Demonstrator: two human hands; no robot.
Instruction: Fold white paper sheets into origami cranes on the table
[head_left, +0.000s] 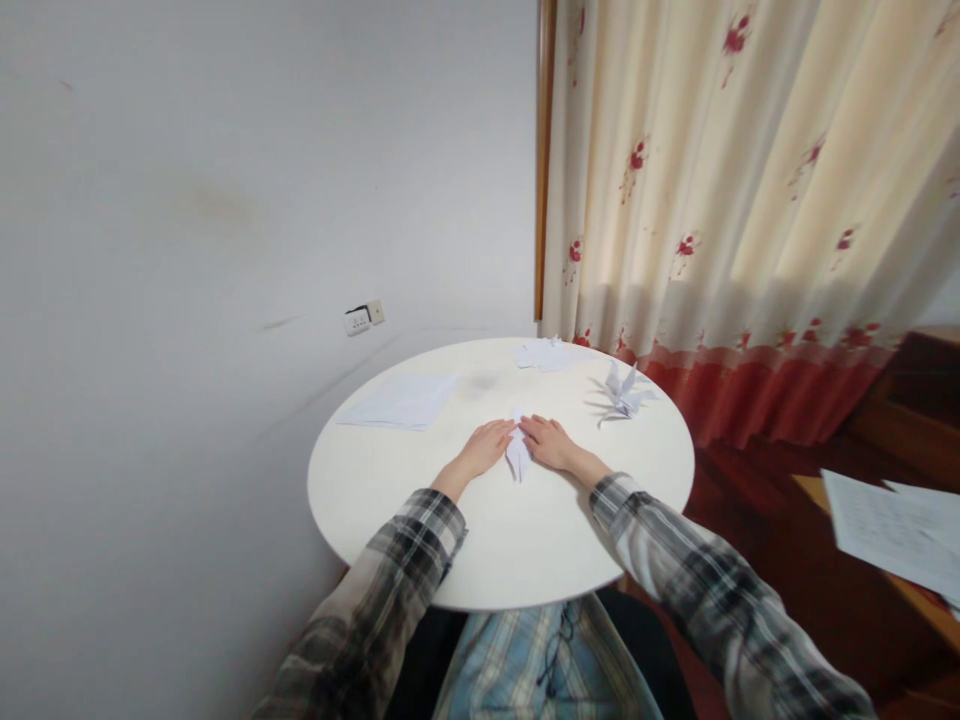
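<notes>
A narrow folded piece of white paper [517,462] lies on the white round table [517,560], its split pointed end toward me. My left hand [486,450] rests on its left edge, fingers stretched out and lying flat. From the other side, my right hand [550,443] lays its extended fingertips on the upper part of the same paper. The fingertips of both hands nearly meet and cover part of the folds. Whether either thumb grips the paper from below is hidden.
A stack of white sheets [401,400] lies at the table's left. Several folded paper cranes [624,392] sit at the right, and more white paper [541,354] is at the far edge. Printed sheets [892,525] rest on a wooden surface to the right. A wall and a curtain [712,250] stand behind.
</notes>
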